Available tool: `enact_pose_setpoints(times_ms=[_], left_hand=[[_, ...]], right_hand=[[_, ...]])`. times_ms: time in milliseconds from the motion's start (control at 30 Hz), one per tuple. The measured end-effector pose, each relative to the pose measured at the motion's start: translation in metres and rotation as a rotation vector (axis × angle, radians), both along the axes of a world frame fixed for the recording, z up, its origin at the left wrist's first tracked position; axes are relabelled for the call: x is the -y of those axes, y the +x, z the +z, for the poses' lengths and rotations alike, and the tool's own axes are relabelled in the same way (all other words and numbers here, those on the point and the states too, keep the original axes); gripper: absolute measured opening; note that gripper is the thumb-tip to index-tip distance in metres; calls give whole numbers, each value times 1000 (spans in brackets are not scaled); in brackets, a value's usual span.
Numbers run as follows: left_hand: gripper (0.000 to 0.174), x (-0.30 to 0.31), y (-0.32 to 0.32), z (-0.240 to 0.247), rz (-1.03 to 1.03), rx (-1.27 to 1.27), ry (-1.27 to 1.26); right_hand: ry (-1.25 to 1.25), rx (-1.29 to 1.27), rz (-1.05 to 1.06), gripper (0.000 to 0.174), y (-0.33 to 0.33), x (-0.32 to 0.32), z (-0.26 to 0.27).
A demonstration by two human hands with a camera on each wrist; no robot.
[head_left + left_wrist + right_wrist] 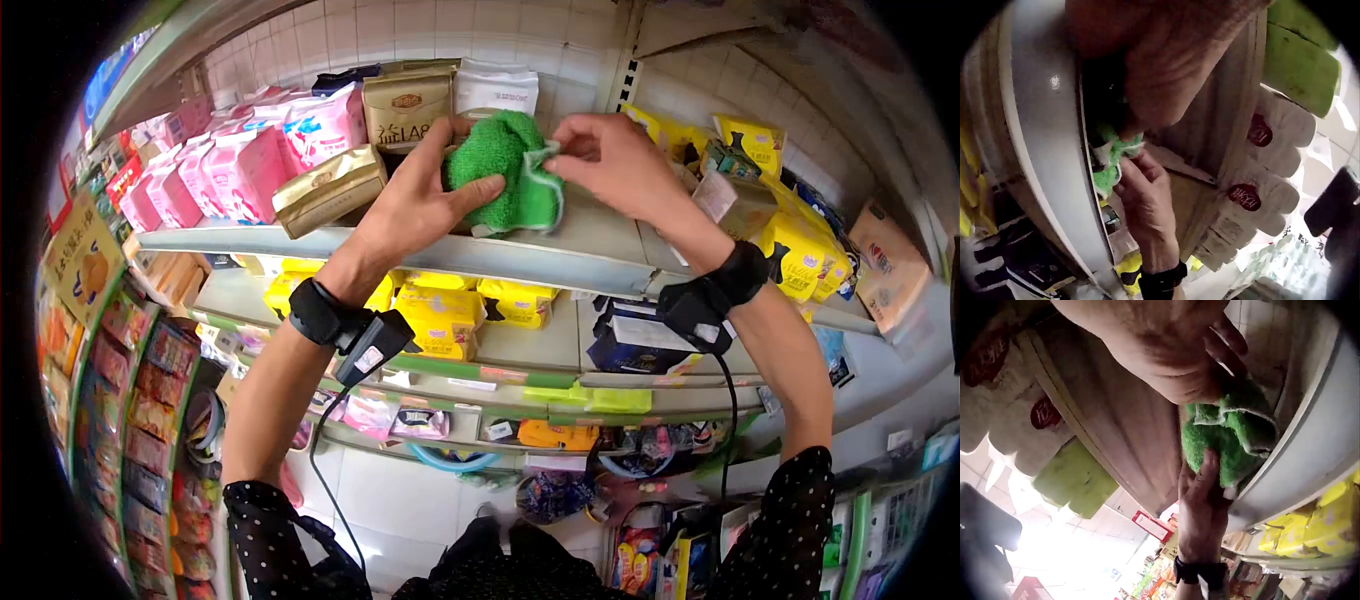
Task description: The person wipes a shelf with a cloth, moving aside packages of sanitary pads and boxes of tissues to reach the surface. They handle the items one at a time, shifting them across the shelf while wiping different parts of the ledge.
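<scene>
A green fuzzy cloth with a pale edge is bunched up above the shelf in the head view. The left hand grips its left side, thumb across the front. At the cloth's upper right edge, the right hand pinches the pale border between thumb and fingertips. The right wrist view shows the cloth folded, with the left hand holding it from below. In the left wrist view the right hand touches the cloth's edge; part of the cloth is hidden behind the left hand.
Pink packs and gold packs stand left of the hands on the upper shelf. Yellow packs lie to the right. More yellow packs and a dark pack sit one shelf lower.
</scene>
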State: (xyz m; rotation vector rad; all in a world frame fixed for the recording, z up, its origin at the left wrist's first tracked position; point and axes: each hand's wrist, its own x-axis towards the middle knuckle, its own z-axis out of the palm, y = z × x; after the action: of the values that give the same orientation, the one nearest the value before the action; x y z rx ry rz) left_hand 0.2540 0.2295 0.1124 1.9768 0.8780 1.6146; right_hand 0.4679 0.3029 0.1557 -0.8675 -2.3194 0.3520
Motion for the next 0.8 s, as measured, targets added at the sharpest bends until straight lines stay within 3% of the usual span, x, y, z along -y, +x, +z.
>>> enact_pose_setpoints(times_ms=[100,133,200,367,433,500,533,567,633,700,733,800], left_hand=[[41,-10,-10,-6,181,-59,-78],[40,-7,-10,-2,252,-71,-112],[38,2,-5,2,204,97,-105],[38,8,-2,9,174,197,-204],[49,10,-1,11,83,213,-211],[56,19,3,18,-30,273,-299],[61,24,2,28,-106,163,-434],[49,18,4,21,-63,224,-470],[40,19,8,29,5,112,-425],[39,11,13,33,237,93,-135],[39,10,14,36,355,74,13],[42,14,18,40,485,-304,141]], right_hand=[[157,-155,-104,26,13,-15,6],[70,-221,-108,23,20,-15,14],[-102,-358,-112,18,34,-16,30],[136,-141,-228,15,39,-17,31],[229,-81,-267,15,30,-17,27],[-62,-161,-196,20,30,-18,25],[-145,-215,-154,22,29,-27,20],[-229,-269,-110,23,29,-35,15],[-144,-219,-84,30,23,-35,12],[75,-155,-166,30,19,-29,11],[15,-244,-88,31,21,-25,15],[-113,-413,70,32,29,-14,24]])
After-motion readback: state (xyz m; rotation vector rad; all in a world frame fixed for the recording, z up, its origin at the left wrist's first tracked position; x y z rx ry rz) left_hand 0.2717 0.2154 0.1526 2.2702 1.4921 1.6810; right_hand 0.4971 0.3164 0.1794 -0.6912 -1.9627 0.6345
